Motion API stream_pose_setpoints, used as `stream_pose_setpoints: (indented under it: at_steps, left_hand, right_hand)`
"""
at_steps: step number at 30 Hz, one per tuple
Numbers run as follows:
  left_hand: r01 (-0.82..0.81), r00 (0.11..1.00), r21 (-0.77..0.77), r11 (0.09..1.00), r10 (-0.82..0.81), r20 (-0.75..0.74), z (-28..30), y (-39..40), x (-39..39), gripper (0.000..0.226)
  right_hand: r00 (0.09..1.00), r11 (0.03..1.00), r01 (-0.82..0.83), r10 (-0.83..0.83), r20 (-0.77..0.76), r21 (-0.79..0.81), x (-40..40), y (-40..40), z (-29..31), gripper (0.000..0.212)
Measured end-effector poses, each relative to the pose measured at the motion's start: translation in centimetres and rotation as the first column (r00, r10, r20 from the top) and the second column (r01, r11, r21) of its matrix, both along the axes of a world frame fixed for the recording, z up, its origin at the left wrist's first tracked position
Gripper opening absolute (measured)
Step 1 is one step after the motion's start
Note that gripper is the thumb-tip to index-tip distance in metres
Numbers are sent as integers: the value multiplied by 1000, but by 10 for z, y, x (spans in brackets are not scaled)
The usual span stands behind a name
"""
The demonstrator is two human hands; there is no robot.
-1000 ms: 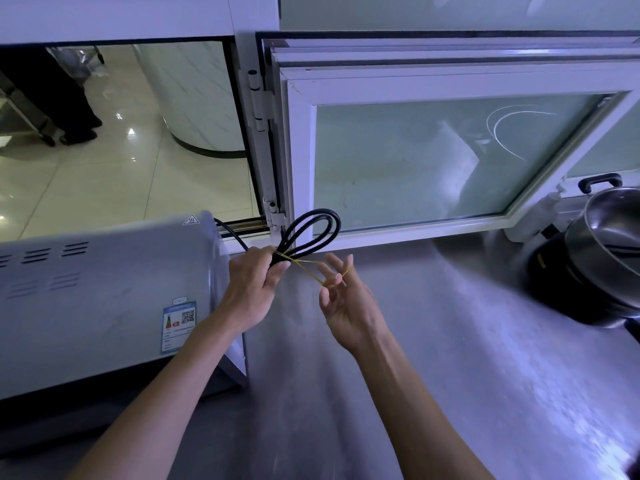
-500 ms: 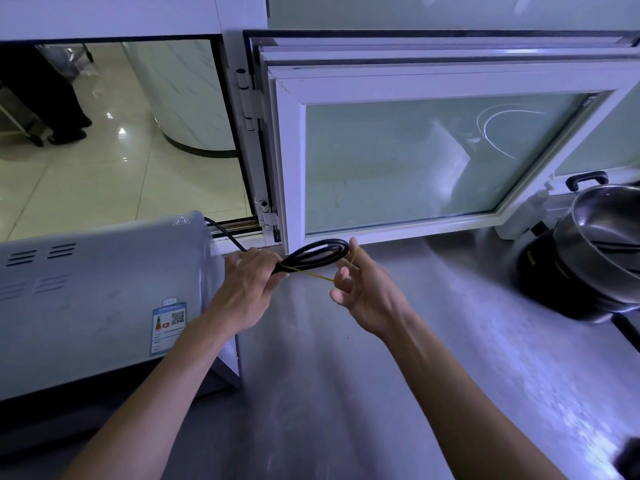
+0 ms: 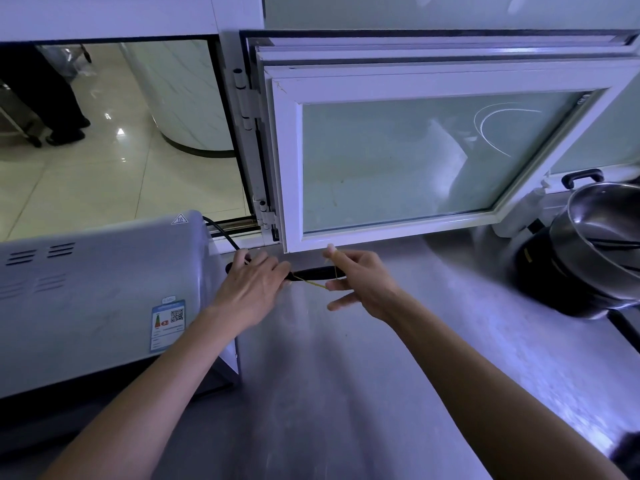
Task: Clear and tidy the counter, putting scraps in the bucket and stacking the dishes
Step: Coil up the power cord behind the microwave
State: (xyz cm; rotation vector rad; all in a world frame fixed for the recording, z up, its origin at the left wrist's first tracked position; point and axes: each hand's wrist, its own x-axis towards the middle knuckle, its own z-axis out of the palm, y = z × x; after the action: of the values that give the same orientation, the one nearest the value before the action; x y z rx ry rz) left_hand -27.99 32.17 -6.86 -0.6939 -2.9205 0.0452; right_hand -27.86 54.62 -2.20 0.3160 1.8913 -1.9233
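A coiled black power cord (image 3: 317, 273) runs from the back of the grey appliance (image 3: 97, 296) on the steel counter (image 3: 346, 393). My left hand (image 3: 252, 284) grips the folded coil, held flat just above the counter. A thin yellow rubber band (image 3: 311, 282) stretches from the coil to my right hand (image 3: 360, 282), whose fingers pinch and pull it over the coil's right end. Both hands are below the open window sash (image 3: 291, 168).
A steel pot (image 3: 602, 230) sits on a black cooker base (image 3: 554, 282) at the right, with a white bottle (image 3: 519, 209) behind. The open sash hangs over the counter's back. Through the left opening a person's legs (image 3: 52, 98) stand on a tiled floor.
The coil has been turned from upright to lying flat and low. My right hand has moved rightwards past the coil's end, stretching the rubber band over it.
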Motion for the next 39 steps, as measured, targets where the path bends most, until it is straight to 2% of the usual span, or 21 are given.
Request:
stream_pose_setpoints:
  at_steps: [6,14,19,23,26,31,39]
  left_hand:
    - [-133,991,-39,990,133,5,4,16,-6,19]
    - [-176,984,-77,981,178,12,0,18,-8,16]
    - [-203,978,-83,976,206,33,0,19,-7,15]
    - [-232,971,-136,963,238,25,6,26,-9,14]
    - [-258,964,-123,958,263,26,8,27,-11,14]
    - [-246,968,-81,966,250,33,4,28,-9,8]
    - [-244,969,-60,968,246,29,-4,30,-9,3]
  right_hand:
    - [990,975,47,-16,-142,218,-14,-18,4,27]
    - [970,902,66,44,-241,427,-19,-35,-11,18]
    - [975,889,104,-3,-222,445,-18,-41,-20,21]
    - [972,853,117,6,-235,509,-16,-53,-25,34]
    - [970,857,142,-22,-240,495,-20,-61,-26,38]
    - [973,894,155,-65,-220,420,-23,-59,-29,29]
    - [969,883,171,-70,-237,437,-22,-60,-42,26]
